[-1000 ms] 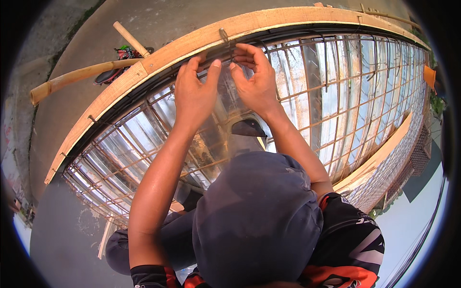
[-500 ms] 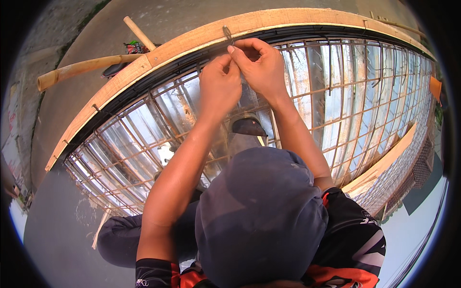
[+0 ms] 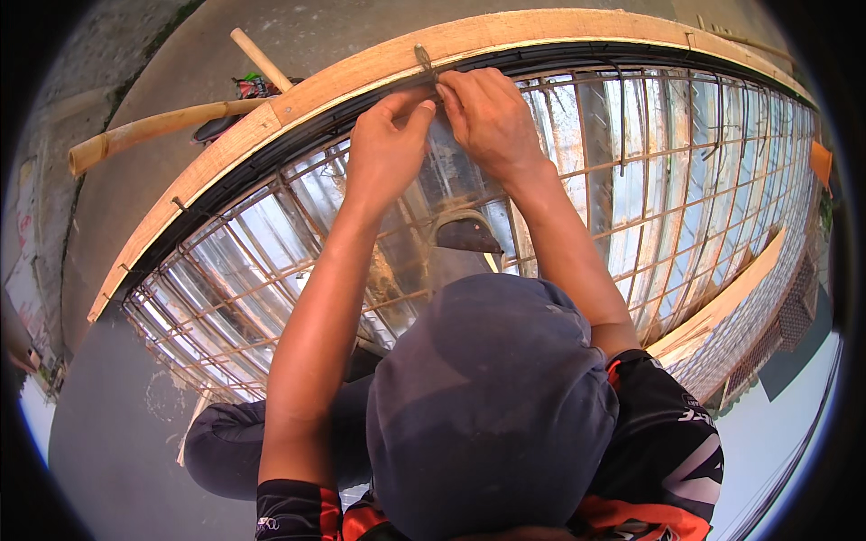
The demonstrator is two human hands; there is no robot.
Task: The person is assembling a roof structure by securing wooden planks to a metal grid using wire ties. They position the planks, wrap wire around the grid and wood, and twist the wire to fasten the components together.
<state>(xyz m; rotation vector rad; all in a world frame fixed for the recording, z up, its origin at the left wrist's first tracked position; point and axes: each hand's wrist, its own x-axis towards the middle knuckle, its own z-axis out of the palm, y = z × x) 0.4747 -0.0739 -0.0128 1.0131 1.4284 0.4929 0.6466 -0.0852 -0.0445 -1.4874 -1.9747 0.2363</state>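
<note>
Both my hands are at the far edge of a rebar grid [image 3: 577,167], beside the dark bars [image 3: 559,63] under a curved wooden board [image 3: 523,29]. A short piece of looped tie wire [image 3: 422,58] stands up against the board. My right hand [image 3: 494,122] pinches at the wire's lower end with bent fingers. Close by on its left, my left hand [image 3: 388,149] has thumb and forefinger curled in at the bars. What lies between those left fingertips is too small to make out.
Corrugated metal sheets [image 3: 622,216] lie below the grid. Several nails, one a bent nail [image 3: 179,204], stick out of the board. A bamboo pole [image 3: 162,131] juts out at the left, and a wooden plank [image 3: 722,302] lies at the right. My knee [image 3: 225,451] is at the lower left.
My hands have moved slightly apart. The left has shifted left and down; the right has turned so its back faces up, its fingers staying near the wire loop.
</note>
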